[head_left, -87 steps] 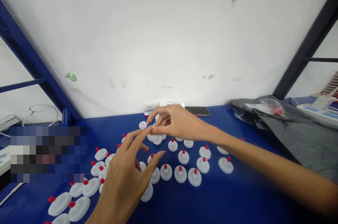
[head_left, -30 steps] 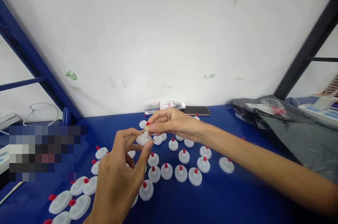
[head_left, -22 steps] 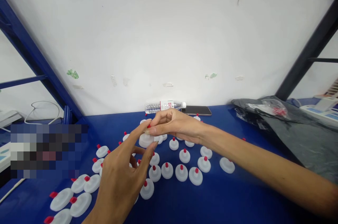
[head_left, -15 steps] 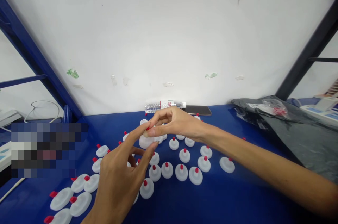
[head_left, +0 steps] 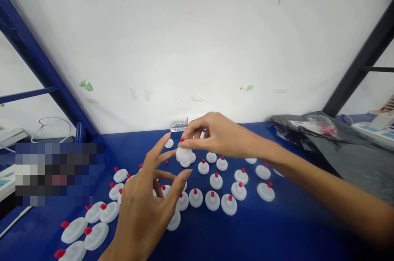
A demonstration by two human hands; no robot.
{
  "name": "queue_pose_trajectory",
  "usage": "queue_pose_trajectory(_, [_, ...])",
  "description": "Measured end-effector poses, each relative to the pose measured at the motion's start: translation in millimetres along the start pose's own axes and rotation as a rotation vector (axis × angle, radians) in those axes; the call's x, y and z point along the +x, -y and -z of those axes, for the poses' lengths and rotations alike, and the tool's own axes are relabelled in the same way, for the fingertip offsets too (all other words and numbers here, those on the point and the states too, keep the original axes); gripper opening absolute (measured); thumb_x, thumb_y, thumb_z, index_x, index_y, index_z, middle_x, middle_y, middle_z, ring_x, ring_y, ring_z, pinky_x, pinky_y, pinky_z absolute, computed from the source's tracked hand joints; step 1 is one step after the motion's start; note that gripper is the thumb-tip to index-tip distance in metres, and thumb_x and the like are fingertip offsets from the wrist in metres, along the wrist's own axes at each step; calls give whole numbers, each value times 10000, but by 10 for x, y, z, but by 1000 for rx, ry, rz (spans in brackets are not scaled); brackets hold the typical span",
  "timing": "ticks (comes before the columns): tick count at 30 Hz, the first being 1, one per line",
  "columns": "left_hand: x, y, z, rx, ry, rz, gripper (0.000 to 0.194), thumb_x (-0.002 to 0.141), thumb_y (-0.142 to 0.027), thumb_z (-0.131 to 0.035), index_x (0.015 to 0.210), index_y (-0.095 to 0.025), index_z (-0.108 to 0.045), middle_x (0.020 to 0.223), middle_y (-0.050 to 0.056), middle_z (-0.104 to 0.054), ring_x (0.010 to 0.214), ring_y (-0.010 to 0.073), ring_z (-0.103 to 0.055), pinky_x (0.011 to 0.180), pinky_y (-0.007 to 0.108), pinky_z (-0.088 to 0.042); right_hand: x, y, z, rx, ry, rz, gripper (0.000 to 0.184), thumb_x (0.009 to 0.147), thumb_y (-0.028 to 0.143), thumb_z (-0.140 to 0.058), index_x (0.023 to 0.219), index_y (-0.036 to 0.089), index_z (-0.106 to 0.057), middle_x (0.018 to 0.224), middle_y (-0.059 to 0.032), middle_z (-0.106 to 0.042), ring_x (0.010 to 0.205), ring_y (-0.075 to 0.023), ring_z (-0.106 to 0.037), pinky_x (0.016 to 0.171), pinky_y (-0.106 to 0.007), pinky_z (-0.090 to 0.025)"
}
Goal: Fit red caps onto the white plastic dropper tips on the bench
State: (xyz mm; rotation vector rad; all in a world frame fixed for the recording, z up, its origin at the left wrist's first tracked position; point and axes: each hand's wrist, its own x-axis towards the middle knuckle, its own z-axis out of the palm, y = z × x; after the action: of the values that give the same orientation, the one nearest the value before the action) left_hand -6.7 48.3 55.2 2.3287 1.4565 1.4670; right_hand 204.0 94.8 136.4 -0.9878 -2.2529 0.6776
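Note:
My right hand (head_left: 212,131) pinches the small red tip of a round white plastic cap (head_left: 184,155) between thumb and fingers, holding it above the table. My left hand (head_left: 144,195) is open just left of it, with thumb and fingers spread apart. One left finger reaches the edge of the held cap; whether it touches I cannot tell. Below and around both hands stand several like white caps with red tips, such as one cap (head_left: 212,201) in front. A loose red tip (head_left: 166,163) lies on the table between the hands.
The blue table (head_left: 261,232) meets a white wall (head_left: 197,47). A clear plastic bottle (head_left: 178,125) lies at the back, partly behind my right hand. On the right is a dark plastic bag (head_left: 344,162) with a small clear bag of red pieces (head_left: 326,129). Blue posts stand at the left.
My right hand has moved slightly up and to the right with the cap. My left fingers, earlier close around the cap, have spread and drawn away from its red tip.

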Motion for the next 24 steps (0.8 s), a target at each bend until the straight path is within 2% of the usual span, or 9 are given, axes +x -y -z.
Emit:
queue_pose_trajectory(2, [1,-31,7,-51,25,29,576,960,-409,-631,1491,-357,-412,1103,-25,-775,584,81,-715,421,162,-517,-26,-70,149,-210,-1,-33,177,910,347,-690,914,199,-788,818,-26,-754,699,-143,-632,624,-276,-414])
queue_pose_trajectory(5, [5,-78,11,-88,32,81,481,983,-370,-591,1445,-351,-456,1100,-18,-762,601,86,-721,402,157,-504,-72,-248,337,-511,85,-171,138,867,311,-697,819,206,-773,742,-28,-731,642,-156,-609,601,-297,-377])
queue_pose_trajectory(8, [2,-94,4,-74,35,110,406,1000,-353,-548,1402,-340,-491,1089,-18,-756,599,86,-716,427,175,-509,-99,-422,425,-643,212,-341,107,823,274,-691,762,201,-739,753,-41,-738,622,-173,-611,565,-303,-368])
queue_pose_trajectory(14, [0,-21,-7,-45,78,31,341,1002,-328,-524,1342,-305,-511,1030,-31,-761,574,68,-696,483,187,-523,-60,-604,415,-520,457,-584,76,815,170,-635,785,171,-704,627,-18,-723,637,-192,-689,634,-309,-468])
queue_pose_trajectory(19, [0,-5,2,-14,73,20,290,1002,-327,-522,1289,-320,-560,1014,-44,-761,579,70,-691,493,196,-517,-41,-689,408,-481,514,-634,91,808,159,-641,882,177,-691,671,-12,-755,745,-215,-734,702,-320,-493])
queue_pose_trajectory(24, [-4,-11,2,21,69,8,186,989,-341,-560,1159,-326,-635,781,-74,-733,571,86,-686,497,193,-499,-32,-709,397,-447,575,-671,67,808,183,-675,875,184,-673,709,-18,-765,812,-227,-745,732,-316,-493])
